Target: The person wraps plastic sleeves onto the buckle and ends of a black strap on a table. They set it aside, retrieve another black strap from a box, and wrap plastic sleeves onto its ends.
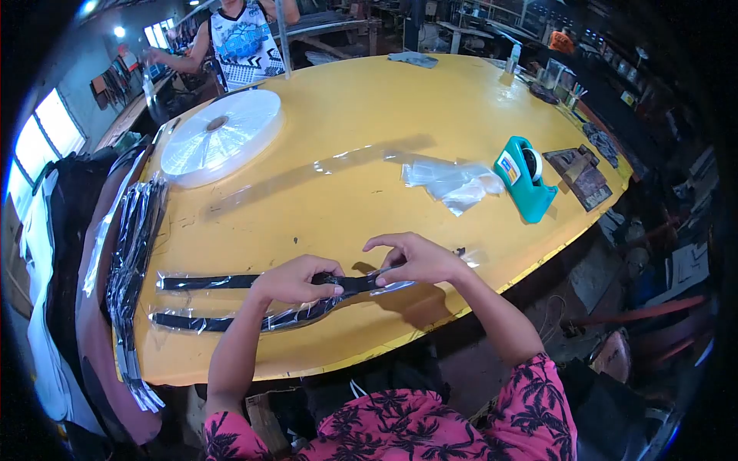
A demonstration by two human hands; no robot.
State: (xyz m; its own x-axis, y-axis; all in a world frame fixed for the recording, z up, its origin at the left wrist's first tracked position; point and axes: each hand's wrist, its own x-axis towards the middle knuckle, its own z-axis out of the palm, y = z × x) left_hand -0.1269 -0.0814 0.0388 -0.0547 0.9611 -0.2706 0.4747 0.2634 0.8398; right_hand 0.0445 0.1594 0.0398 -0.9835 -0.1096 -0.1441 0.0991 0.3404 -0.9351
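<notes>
A long black strap [207, 283] in clear plastic wrapping lies across the near part of the yellow table, doubled so that a second length [192, 321] runs below the first. My left hand [296, 280] is closed on the strap near its bend, thumb and fingers pinching it. To the right, my right hand [419, 261] grips the strap between thumb and fingers, its index finger raised and curved. Short of both hands, clear plastic shows around the strap's right part. The hands hide some of the strap between them.
On the yellow table [338, 192] are a large roll of clear plastic [246, 127], a flat clear strip [269, 184], crumpled clear sleeves [453, 184], a teal tape dispenser [526, 188] and a dark block [588, 177]. Wrapped black straps [134, 269] hang left. Another person [242, 46] stands beyond.
</notes>
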